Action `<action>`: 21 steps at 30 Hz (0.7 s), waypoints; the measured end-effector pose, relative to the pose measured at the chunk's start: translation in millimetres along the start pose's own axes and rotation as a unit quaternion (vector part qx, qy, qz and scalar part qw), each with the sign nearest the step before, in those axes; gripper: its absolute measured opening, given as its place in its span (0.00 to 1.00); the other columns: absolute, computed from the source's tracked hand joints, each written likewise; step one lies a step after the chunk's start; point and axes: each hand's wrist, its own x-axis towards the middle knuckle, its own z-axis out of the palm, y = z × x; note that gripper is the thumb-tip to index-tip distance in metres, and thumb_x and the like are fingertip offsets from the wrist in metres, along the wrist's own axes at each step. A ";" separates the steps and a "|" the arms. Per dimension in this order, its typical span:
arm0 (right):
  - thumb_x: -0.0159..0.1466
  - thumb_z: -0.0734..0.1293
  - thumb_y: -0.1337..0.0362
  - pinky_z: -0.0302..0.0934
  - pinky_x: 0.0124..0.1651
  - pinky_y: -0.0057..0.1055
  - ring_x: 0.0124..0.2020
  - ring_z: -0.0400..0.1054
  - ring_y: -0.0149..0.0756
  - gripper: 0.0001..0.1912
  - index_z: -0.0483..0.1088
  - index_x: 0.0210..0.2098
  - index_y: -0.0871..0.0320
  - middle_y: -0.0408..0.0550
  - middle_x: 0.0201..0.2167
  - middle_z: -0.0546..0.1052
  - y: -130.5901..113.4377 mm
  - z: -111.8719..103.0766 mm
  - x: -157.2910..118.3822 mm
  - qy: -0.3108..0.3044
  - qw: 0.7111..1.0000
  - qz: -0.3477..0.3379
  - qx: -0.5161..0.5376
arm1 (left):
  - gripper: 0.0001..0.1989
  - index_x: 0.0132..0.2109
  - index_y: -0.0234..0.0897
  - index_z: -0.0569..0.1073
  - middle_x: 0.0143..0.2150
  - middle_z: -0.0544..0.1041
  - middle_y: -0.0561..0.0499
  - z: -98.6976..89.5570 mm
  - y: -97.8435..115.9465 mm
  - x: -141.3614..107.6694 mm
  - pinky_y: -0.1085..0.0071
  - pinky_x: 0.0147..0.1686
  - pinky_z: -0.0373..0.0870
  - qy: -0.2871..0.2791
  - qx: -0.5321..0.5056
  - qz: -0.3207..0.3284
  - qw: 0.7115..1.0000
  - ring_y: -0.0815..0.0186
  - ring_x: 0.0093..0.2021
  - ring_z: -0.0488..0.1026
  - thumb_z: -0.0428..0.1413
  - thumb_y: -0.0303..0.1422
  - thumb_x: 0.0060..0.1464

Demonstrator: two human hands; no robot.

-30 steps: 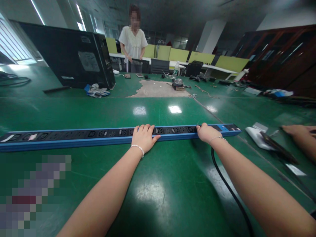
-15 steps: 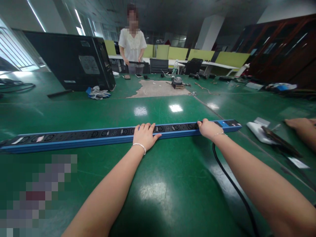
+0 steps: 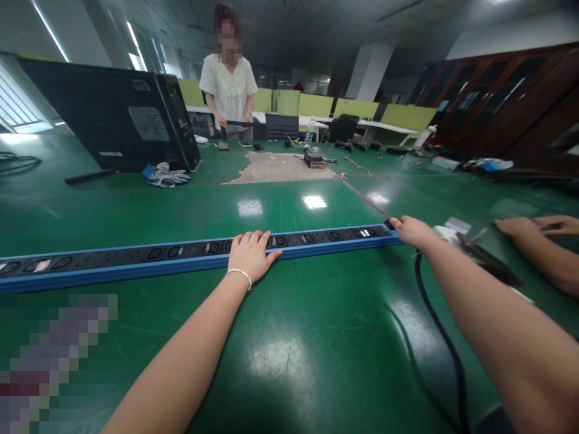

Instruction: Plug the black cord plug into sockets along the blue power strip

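A long blue and black power strip (image 3: pixel 131 260) lies across the green tabletop (image 3: pixel 316 313). My left hand (image 3: pixel 251 253) rests on its middle, fingers spread over the sockets and thumb along the near edge. At the strip's right end, my right hand (image 3: pixel 409 231) is closed around a black plug (image 3: pixel 389 224), of which only the tip shows. From below that hand a thick black cable (image 3: pixel 434 319) runs down towards the bottom edge.
Another person's hands (image 3: pixel 520 232) rest at the right, near a white packet (image 3: pixel 446 234). A black computer case (image 3: pixel 149 120) and gloves (image 3: pixel 166 175) sit back left. Across the table stands a person (image 3: pixel 230 87); a bottle (image 3: pixel 310 131) is at the back.
My right hand has moved right along the strip with the plug, from the sockets to its right end. My left hand stays on the strip. The view has shifted slightly.
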 end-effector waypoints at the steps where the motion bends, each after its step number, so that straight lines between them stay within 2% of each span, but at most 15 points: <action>1: 0.65 0.51 0.54 0.60 0.46 0.38 0.48 0.68 0.49 0.26 0.69 0.45 0.67 0.66 0.46 0.73 0.0 4.7 2.4 -0.008 1.000 0.007 -0.002 | 0.30 0.59 0.40 0.64 0.56 0.70 0.44 -0.2 0.0 0.0 0.57 0.54 0.55 -0.001 0.001 0.000 1.000 0.55 0.55 0.64 0.40 0.53 0.58; 6: 0.65 0.50 0.52 0.60 0.48 0.41 0.51 0.66 0.51 0.28 0.68 0.48 0.66 0.67 0.49 0.71 -0.3 18.0 12.5 -0.028 0.999 0.019 -0.016 | 0.30 0.59 0.41 0.64 0.56 0.70 0.44 -0.6 0.5 0.3 0.56 0.55 0.54 -0.009 0.007 -0.007 1.000 0.55 0.56 0.63 0.40 0.53 0.58; 12: 0.66 0.50 0.53 0.59 0.49 0.41 0.51 0.67 0.51 0.27 0.67 0.49 0.67 0.68 0.49 0.71 -1.7 19.9 19.8 -0.049 0.998 0.013 -0.033 | 0.30 0.59 0.41 0.64 0.56 0.70 0.45 0.7 0.5 0.5 0.58 0.55 0.55 -0.003 0.010 -0.005 1.000 0.55 0.55 0.64 0.40 0.53 0.57; 15: 0.66 0.51 0.54 0.59 0.50 0.41 0.50 0.67 0.50 0.27 0.66 0.50 0.69 0.69 0.47 0.72 -7.3 20.1 18.9 -0.063 0.996 -0.005 -0.057 | 0.30 0.59 0.40 0.64 0.56 0.70 0.45 0.4 0.6 0.4 0.57 0.54 0.55 0.001 0.011 0.000 1.000 0.55 0.55 0.64 0.40 0.53 0.58; 21: 0.66 0.51 0.53 0.59 0.50 0.41 0.48 0.68 0.48 0.26 0.63 0.51 0.68 0.68 0.47 0.72 -11.4 22.0 8.0 -0.043 0.997 0.004 -0.060 | 0.30 0.59 0.42 0.64 0.56 0.70 0.45 -1.2 1.2 1.4 0.57 0.55 0.55 -0.012 0.015 -0.006 1.000 0.55 0.56 0.64 0.40 0.53 0.57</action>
